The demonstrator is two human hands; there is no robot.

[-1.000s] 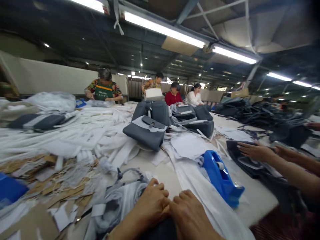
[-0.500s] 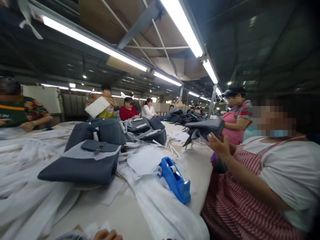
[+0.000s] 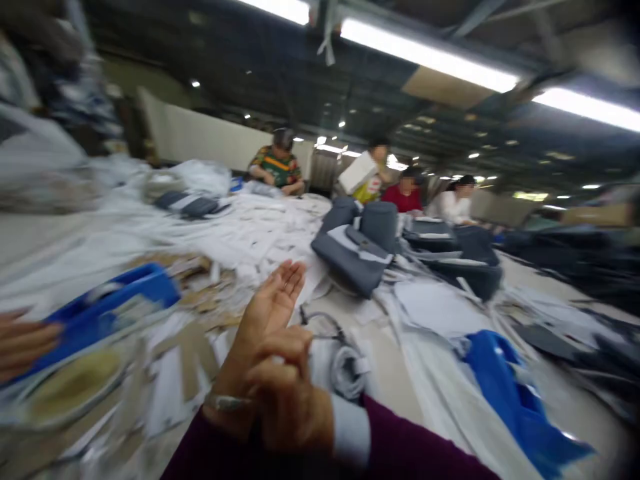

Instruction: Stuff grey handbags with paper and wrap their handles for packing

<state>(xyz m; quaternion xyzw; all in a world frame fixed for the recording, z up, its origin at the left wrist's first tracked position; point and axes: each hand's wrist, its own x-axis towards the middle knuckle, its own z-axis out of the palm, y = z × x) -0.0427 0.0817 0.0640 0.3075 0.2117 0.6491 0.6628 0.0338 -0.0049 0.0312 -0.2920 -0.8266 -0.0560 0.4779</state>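
My left hand (image 3: 273, 308) is raised above the table, palm turned right, fingers stretched up and together, holding nothing. A thin bracelet (image 3: 227, 402) sits on its wrist. My right hand (image 3: 287, 397), coming from a purple sleeve with a white cuff (image 3: 350, 430), is wrapped round the base of the left hand. Just beyond them a rolled grey strap piece (image 3: 347, 368) with a thin cord lies on the table. The view is smeared by motion.
Grey bags (image 3: 356, 257) stand mid-table among white paper strips (image 3: 250, 237) and cardboard scraps. A blue tape dispenser (image 3: 510, 393) lies at the right. Another person's hand (image 3: 20, 340) rests by a blue tray (image 3: 113, 303) at the left. Several workers sit at the far end.
The view swung from the co-worker on the right back to the left. My hands rose from the table's near edge, the left one opening upward, the right one clasping it.
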